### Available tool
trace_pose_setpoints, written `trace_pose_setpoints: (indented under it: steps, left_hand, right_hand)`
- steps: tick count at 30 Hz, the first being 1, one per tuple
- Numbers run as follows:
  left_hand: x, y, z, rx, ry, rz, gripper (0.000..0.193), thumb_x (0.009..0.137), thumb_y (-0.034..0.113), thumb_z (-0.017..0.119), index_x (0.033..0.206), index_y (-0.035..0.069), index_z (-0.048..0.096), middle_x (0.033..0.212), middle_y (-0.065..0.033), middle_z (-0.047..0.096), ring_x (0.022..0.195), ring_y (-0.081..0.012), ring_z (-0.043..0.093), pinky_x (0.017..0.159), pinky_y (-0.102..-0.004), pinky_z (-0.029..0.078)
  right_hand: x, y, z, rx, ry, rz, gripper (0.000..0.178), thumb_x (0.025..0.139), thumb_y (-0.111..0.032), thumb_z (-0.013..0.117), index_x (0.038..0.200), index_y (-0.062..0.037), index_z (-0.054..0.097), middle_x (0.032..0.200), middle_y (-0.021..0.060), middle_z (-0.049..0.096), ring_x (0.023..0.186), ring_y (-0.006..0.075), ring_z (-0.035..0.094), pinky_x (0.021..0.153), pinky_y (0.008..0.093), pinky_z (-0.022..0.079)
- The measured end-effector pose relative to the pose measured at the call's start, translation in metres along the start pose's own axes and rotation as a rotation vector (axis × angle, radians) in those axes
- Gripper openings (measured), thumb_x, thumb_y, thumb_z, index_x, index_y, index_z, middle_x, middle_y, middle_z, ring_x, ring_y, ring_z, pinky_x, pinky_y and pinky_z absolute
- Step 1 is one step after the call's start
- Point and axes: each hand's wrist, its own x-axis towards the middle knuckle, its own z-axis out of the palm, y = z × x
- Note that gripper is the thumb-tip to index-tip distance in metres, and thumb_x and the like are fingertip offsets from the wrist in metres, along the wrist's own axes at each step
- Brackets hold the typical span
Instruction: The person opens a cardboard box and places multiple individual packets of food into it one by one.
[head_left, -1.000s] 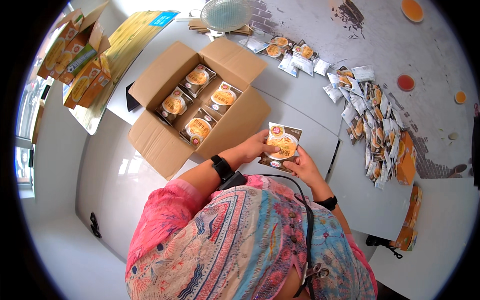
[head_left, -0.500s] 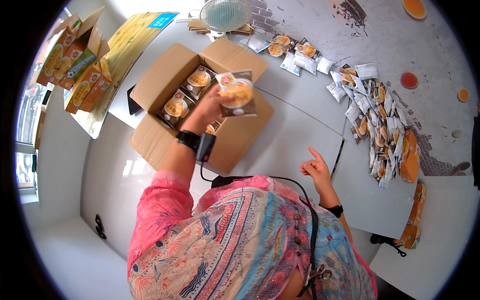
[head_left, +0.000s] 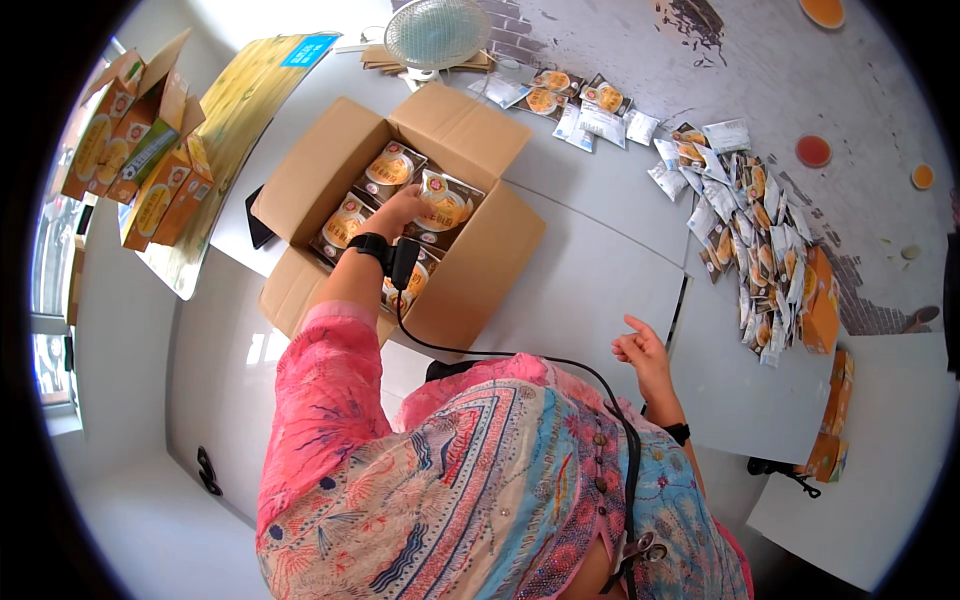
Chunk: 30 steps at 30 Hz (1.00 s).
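Observation:
My left hand (head_left: 402, 210) reaches down into an open cardboard box (head_left: 492, 262) on the table. Its fingers close on the edge of a brown food packet (head_left: 447, 212) printed with a bowl, which lies in the box's far right part. Beside it are more packets of the same kind: one at the far left (head_left: 390, 170), one at the near left (head_left: 345, 222) and one at the near right (head_left: 412, 284), partly behind my wrist. Held over the table's near edge, my right hand (head_left: 645, 352) is empty, its index finger stretched out and the others loosely bent.
A long heap of loose packets (head_left: 765, 240) runs along the table's right side, against an orange carton (head_left: 820, 300). Several packets (head_left: 603, 122) lie at the back, near a fan (head_left: 437, 38). Orange cartons (head_left: 165, 200) stand on a wooden-topped surface (head_left: 238, 105) at the left.
My left hand has lowered the packet from above the box into its far right part. My right hand has shifted slightly right and down, still empty.

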Motion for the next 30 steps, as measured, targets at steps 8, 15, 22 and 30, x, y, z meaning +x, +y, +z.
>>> trace_pose_setpoints:
  steps: [8,15,22,30]
  left_hand:
    - [0.05,-0.023,0.005,0.178,0.012,0.026,0.059,0.07,0.007,0.068,0.124,-0.001,0.047,0.114,-0.0118,0.057,0.105,-0.0213,0.052,0.089,-0.0322,0.04]
    - [0.071,-0.037,0.014,0.537,0.286,0.025,0.064,0.058,0.019,0.076,0.118,0.008,0.056,0.105,-0.0172,0.063,0.099,-0.0301,0.06,0.085,-0.0383,0.047]
    - [0.087,-0.071,-0.004,0.849,0.501,0.382,0.057,0.059,0.025,0.075,0.11,0.006,0.058,0.1,-0.0145,0.064,0.096,-0.0281,0.061,0.084,-0.0363,0.047]
    - [0.022,-0.03,0.054,0.523,0.36,0.71,0.04,0.072,0.013,0.068,0.11,0.007,0.057,0.106,-0.0151,0.058,0.101,-0.033,0.052,0.091,-0.045,0.036]
  right_hand:
    - [-0.007,0.005,0.0,-0.004,0.021,0.014,0.046,0.087,-0.015,0.058,0.128,0.0009,0.043,0.089,0.0074,0.062,0.081,0.0126,0.059,0.073,0.0251,0.047]
    - [-0.012,0.014,0.0,0.033,0.056,0.036,0.044,0.086,-0.016,0.06,0.125,-0.0001,0.046,0.088,0.0075,0.062,0.081,0.0131,0.059,0.072,0.0255,0.047]
    - [-0.001,0.015,-0.002,0.065,-0.015,-0.047,0.042,0.086,-0.018,0.062,0.122,-0.0007,0.048,0.085,0.0069,0.06,0.077,0.0124,0.058,0.068,0.0252,0.047]
    - [0.015,0.036,-0.009,0.085,-0.062,-0.096,0.041,0.086,-0.019,0.061,0.12,0.0015,0.047,0.084,0.0067,0.061,0.076,0.0113,0.058,0.065,0.0244,0.047]
